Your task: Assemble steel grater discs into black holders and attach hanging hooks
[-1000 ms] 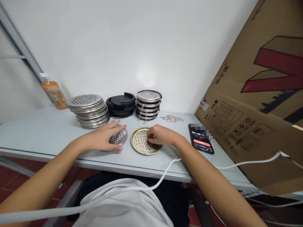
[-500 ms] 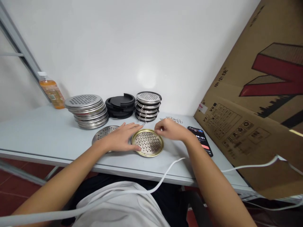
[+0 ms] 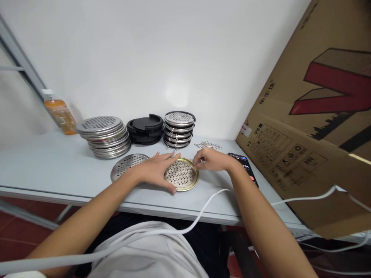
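A round perforated metal disc with a gold rim [image 3: 183, 176] lies flat near the table's front edge. My left hand [image 3: 158, 171] rests on its left side with fingers spread, thumb at the front rim. My right hand [image 3: 211, 160] is at the disc's right rim, thumb and forefinger pinched together on something too small to make out. A silver perforated disc [image 3: 126, 169] lies flat just left of my left hand.
Along the wall stand a stack of silver perforated discs [image 3: 103, 135], a stack of black rings [image 3: 145, 129] and a stack of assembled discs [image 3: 178, 129]. Small metal clips [image 3: 209, 145] lie behind my right hand. A phone [image 3: 245, 168], cardboard box [image 3: 315, 127], bottle [image 3: 58, 112] and white cable [image 3: 203, 208] surround them.
My left hand left the silver disc and moved right onto the gold-rimmed disc. My right hand lifted off that disc, reached back toward the clips, then came to the disc's right rim.
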The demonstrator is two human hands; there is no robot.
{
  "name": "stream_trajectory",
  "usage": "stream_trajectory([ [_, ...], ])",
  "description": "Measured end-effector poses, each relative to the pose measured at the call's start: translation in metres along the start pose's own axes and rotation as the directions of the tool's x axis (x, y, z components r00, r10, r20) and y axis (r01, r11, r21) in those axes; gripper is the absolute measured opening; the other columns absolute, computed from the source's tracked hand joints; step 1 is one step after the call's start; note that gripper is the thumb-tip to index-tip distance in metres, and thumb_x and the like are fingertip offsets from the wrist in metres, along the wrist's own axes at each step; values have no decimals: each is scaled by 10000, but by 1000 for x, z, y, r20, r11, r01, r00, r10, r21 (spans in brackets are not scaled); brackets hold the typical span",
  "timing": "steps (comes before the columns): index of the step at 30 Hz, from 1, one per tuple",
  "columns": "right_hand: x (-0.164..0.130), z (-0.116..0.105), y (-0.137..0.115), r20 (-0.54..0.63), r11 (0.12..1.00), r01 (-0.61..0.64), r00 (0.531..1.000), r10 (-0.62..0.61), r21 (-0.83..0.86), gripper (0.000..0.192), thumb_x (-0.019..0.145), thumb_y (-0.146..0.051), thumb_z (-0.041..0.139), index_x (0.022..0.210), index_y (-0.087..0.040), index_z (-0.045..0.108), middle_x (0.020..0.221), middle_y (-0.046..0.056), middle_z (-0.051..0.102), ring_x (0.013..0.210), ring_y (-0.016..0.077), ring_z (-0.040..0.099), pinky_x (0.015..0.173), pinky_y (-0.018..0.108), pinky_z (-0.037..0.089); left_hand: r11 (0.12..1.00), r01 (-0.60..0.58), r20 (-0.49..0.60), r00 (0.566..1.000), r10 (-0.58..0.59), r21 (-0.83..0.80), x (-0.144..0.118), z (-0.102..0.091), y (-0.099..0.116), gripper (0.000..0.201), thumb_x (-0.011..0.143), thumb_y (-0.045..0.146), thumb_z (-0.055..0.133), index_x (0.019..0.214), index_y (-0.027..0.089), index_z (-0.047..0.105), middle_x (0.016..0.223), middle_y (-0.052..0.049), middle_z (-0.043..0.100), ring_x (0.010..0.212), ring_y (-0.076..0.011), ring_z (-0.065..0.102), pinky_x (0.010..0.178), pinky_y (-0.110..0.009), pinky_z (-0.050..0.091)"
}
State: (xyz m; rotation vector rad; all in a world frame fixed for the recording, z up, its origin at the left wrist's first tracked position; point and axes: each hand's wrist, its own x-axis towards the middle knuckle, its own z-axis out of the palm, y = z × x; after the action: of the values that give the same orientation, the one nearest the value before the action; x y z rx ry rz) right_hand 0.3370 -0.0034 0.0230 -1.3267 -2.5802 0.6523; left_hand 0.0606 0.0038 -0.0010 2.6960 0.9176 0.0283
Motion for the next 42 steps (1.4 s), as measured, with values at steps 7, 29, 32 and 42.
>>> stream_trajectory([
  [7, 4, 8, -12, 81, 998, -55, 995, 54, 14, 189, 784, -339, 718, 780, -161, 782, 708, 22, 728, 636, 136, 577, 614, 247, 408, 993, 94, -76, 992, -100, -77, -7, 10, 13, 1311, 638, 830, 677, 1633, 239, 61, 1670, -147, 212, 1487, -421, 268, 1164, -504, 305],
  [29, 9, 15, -23, -101, 944, -240, 970, 222, -228, 185, 755, -229, 610, 747, -163, 782, 652, 47, 707, 545, 130, 515, 541, 262, 361, 967, 210, -229, 943, -240, -145, -7, 28, 34, 1322, 667, 817, 659, 1623, 184, 1, 1584, -214, 364, 1418, -449, 387, 1112, -517, 360],
  [32, 9, 17, -21, -102, 938, -255, 966, 237, -236, 175, 755, -228, 623, 770, -167, 787, 698, 63, 728, 570, 140, 544, 549, 266, 365, 964, 196, -222, 947, -233, -179, -12, 19, 27, 1188, 762, 780, 607, 1626, 180, 55, 1625, -189, 306, 1449, -404, 361, 1136, -493, 356],
  [42, 11, 18, -14, -93, 937, -253, 967, 237, -243, 164, 766, -218, 615, 750, -177, 773, 683, 48, 715, 575, 141, 549, 566, 270, 374, 988, -104, -286, 956, 68, -112, -23, -19, -11, 317, 974, 387, 482, 1072, 211, 725, 1176, -67, 674, 1055, -218, 642, 957, -335, 486],
])
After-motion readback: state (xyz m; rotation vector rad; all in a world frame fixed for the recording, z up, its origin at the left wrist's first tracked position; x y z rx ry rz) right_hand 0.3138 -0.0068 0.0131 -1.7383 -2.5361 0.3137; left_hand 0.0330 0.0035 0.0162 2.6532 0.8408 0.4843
